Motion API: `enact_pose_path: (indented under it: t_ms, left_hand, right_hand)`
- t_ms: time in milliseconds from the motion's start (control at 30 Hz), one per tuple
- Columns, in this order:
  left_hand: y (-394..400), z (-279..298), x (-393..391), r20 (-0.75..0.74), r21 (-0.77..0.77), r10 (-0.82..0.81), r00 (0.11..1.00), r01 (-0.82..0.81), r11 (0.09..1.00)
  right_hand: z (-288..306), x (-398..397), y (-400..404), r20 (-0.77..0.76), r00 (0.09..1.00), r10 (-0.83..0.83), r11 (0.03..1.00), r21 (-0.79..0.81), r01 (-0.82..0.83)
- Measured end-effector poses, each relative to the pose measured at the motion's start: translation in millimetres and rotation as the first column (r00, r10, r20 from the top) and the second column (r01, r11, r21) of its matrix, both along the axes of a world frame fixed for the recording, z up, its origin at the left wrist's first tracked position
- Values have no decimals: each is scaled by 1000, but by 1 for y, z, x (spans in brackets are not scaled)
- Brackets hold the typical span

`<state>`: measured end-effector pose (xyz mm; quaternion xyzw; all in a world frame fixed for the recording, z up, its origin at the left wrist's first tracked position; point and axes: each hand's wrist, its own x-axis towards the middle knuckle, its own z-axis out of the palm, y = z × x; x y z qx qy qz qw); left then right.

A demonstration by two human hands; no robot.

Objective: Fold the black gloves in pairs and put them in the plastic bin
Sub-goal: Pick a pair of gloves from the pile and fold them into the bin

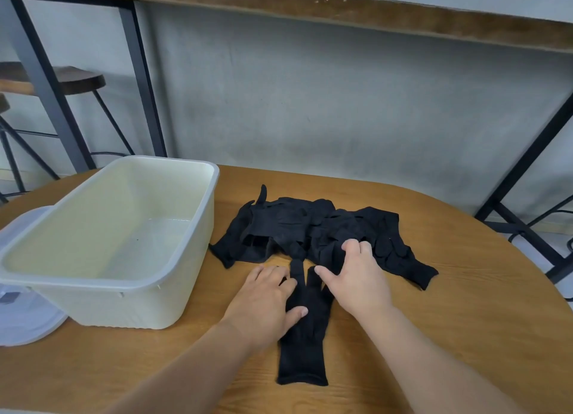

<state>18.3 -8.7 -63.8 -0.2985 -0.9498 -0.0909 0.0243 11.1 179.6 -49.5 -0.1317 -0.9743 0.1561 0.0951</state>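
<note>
A round-edged wooden table (465, 320) fills the lower half of the frame. On it, left of centre, stands a cream plastic bin (186, 258) with a light rim; nothing lies inside it. At the far left edge, partly under the bin's corner, sits a clear plastic lid (28, 317).

A pile of black gloves (310, 227) lies in the centre of the frame, just to the right of the bin, spreading toward the right. One separate black glove (305, 345) lies flat below the pile, cuff toward the bottom of the frame, fingers pointing up toward the pile and touching its near edge.

The left hand (263, 302) rests on the left side of the flat glove. Its fingers are straight and slightly spread, the thumb lying across the glove's palm; it presses rather than grasps.

The right hand (356, 277) lies over the right side of the same glove and the near edge of the pile. Its fingers are bent down into the black fabric at the pile's edge, thumb spread toward the glove's fingers. Whether it actually pinches the fabric cannot be told.

In the upper left of the frame stands a dark stool (80, 78) behind a metal frame leg (43, 81), against a grey wall (341, 103).
</note>
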Motion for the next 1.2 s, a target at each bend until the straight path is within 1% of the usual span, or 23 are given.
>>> enact_pose_path:
  t_ms: [100,167,300,400,433,500,567,633,700,767,833,867,900,933,967,1000,1033,1067,1100,1133,1200]
  left_hand:
    - [-2,3,-2,34,86,16,999,-19,996]
    - [-4,7,-3,58,150,31,998,-40,988]
    - [-2,16,-4,126,280,67,990,-100,955]
    - [6,25,-7,207,383,77,975,-153,911]
    - [9,28,-8,244,416,77,967,-176,892]
    - [19,36,-10,316,489,81,945,-235,840]
    - [30,44,-13,410,565,70,910,-313,764]
    - [41,53,-16,480,629,38,876,-375,681]
    - [50,64,-18,521,673,-9,853,-405,619]
    - [56,78,-16,533,701,-46,845,-410,584]
    - [59,91,-14,541,736,-93,836,-417,533]
    - [58,96,-13,552,754,-113,826,-436,491]
    - [57,100,-12,572,773,-149,807,-469,427]
    - [55,102,-11,596,790,-220,773,-513,337]
    - [52,103,-11,612,791,-324,722,-566,233]
    - [49,105,-10,613,770,-431,663,-624,136]
    - [44,105,-11,604,734,-512,610,-677,59]
    - [38,104,-11,595,691,-572,565,-723,5]
    - [32,104,-11,581,655,-619,528,-755,-30]
    - [26,103,-10,564,623,-660,496,-780,-54]
    - [17,100,-8,532,572,-724,439,-817,-75]
  right_hand:
    - [-2,-7,4,63,998,-14,995,97,7]
    - [0,-10,8,48,998,-35,997,63,32]
    - [17,-14,21,-35,996,-86,991,-106,82]
    - [50,-14,29,-115,991,-68,952,-306,30]
    - [61,-14,29,-131,989,-73,915,-403,14]
    - [84,-13,31,-149,982,-113,802,-597,2]
    - [103,-12,32,-156,974,-165,660,-751,-9]
    - [120,-9,32,-166,968,-188,510,-859,-49]
    - [131,-5,32,-171,974,-151,377,-920,-103]
    - [138,0,32,-169,982,-81,274,-951,-141]
    - [143,5,31,-155,988,-20,211,-966,-147]
    - [144,7,30,-148,989,5,188,-971,-147]
    - [145,8,29,-141,990,31,164,-976,-144]
    - [145,9,29,-138,989,46,159,-977,-144]
    - [144,11,30,-136,990,47,177,-974,-143]
    - [141,11,30,-130,991,31,229,-964,-134]
    - [138,12,31,-122,992,-1,300,-947,-116]
    - [133,12,32,-115,993,-25,380,-920,-97]
    - [128,14,33,-90,996,-29,439,-896,-68]
    - [122,16,33,-44,999,0,465,-884,-39]
    - [108,23,29,85,987,134,433,-901,19]
